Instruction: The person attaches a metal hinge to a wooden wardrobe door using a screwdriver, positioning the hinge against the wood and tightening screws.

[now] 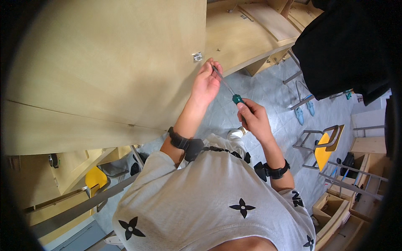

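A screwdriver [227, 87] with a green handle and a long metal shaft slants between my two hands. My right hand [256, 119] is wrapped round its handle. Up at the tip, the fingers of my left hand [206, 83] are pinched together at the shaft's end; whether a small screw is between them I cannot make out. Just beyond my left fingertips, a silver metal hinge [197, 57] sits near the edge of a large pale wooden panel [125, 62]. A wooden board surface [234, 42] extends to the right of that panel, with a small dark piece of hardware [218, 50] on it.
Loose metal hardware [247, 17] lies farther back on the wood, near a smaller board [270, 21]. Black cloth [335, 54] hangs at the upper right. Yellow chairs [321, 152] stand on the grey floor [280, 108]. Wooden drawers [333, 217] are at the lower right.
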Demonstrator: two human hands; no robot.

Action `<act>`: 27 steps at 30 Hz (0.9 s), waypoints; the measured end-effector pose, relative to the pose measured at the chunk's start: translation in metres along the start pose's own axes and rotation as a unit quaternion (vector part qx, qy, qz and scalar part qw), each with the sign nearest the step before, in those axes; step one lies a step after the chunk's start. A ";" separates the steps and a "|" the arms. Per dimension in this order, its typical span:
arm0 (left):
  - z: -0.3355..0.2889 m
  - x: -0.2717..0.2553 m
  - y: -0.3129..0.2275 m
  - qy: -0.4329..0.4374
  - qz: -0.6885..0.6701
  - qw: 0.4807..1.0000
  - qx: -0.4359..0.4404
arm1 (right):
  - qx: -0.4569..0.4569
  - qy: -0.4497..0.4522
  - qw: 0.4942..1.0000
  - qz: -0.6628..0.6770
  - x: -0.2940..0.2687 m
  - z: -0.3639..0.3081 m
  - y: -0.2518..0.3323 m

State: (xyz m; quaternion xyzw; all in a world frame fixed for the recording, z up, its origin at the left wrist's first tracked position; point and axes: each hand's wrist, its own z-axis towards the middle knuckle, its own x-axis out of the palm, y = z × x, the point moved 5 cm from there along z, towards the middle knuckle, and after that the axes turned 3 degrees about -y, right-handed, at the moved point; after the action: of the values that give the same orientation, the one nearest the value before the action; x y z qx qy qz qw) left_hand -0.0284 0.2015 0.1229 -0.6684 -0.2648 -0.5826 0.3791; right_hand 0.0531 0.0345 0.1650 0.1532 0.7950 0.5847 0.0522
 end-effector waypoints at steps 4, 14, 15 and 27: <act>-0.003 -0.007 -0.010 -0.073 0.035 0.996 0.044 | -0.088 -0.068 0.983 -0.143 0.003 0.009 0.007; 0.003 -0.003 -0.042 -0.148 0.138 0.976 0.080 | -0.163 -0.083 0.948 -0.261 0.029 0.026 0.031; 0.005 -0.004 -0.042 -0.159 0.132 0.976 0.068 | -0.162 -0.089 0.948 -0.259 0.030 0.027 0.031; 0.011 -0.004 -0.053 -0.173 0.143 0.974 0.012 | -0.112 -0.072 0.973 -0.187 0.036 0.038 0.025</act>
State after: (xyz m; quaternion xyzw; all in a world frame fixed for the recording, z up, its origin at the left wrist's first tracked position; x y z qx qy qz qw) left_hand -0.0652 0.2415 0.1289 -0.7855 -0.2348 -0.3950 0.4145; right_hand 0.0339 0.0869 0.1801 0.0369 0.7333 0.6372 0.2345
